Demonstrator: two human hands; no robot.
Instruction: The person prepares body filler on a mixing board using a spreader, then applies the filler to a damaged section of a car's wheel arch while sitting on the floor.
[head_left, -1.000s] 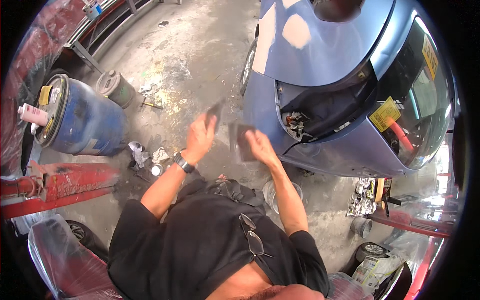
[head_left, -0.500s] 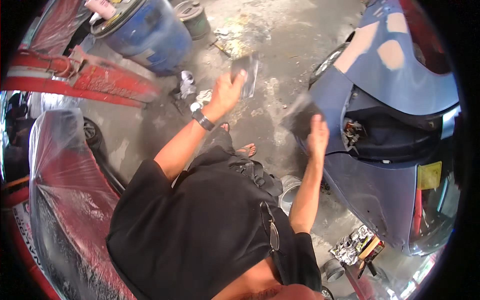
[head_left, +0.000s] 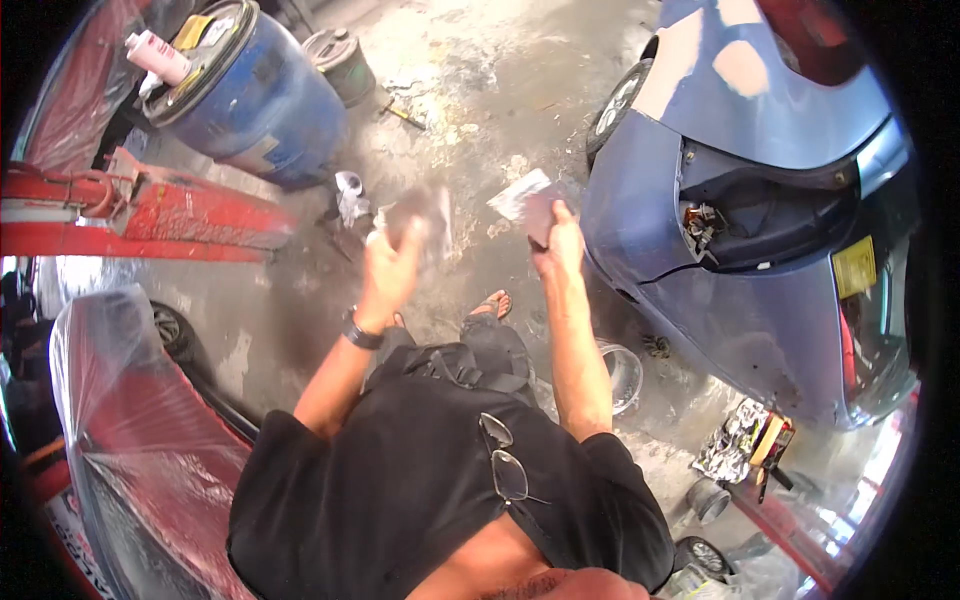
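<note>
Both my hands are out in front of me, each gripping a thin flat piece. My left hand (head_left: 390,268), with a watch on its wrist, is closed on a grey-brown flat sheet (head_left: 424,208) with a pale edge; motion blurs it. In my right hand (head_left: 562,244) is a similar flat sheet (head_left: 537,211), dark reddish-brown with a whitish, shiny far part, pinched under the thumb. What the sheets are made of cannot be told. The two sheets are apart, held above the floor. My right hand is close to the blue car (head_left: 625,220).
Bare filler-coloured patches mark the car's fender. A blue drum (head_left: 265,115) with a pink bottle (head_left: 158,57) stands far left, beside a red lift arm (head_left: 190,215). Plastic film (head_left: 130,400) covers a red car at left. A bucket (head_left: 622,378) sits by my right forearm.
My left hand has come nearer and left with its sheet. My right hand has swung left, away from the car, and the sheets are closer together. The view has shifted.
</note>
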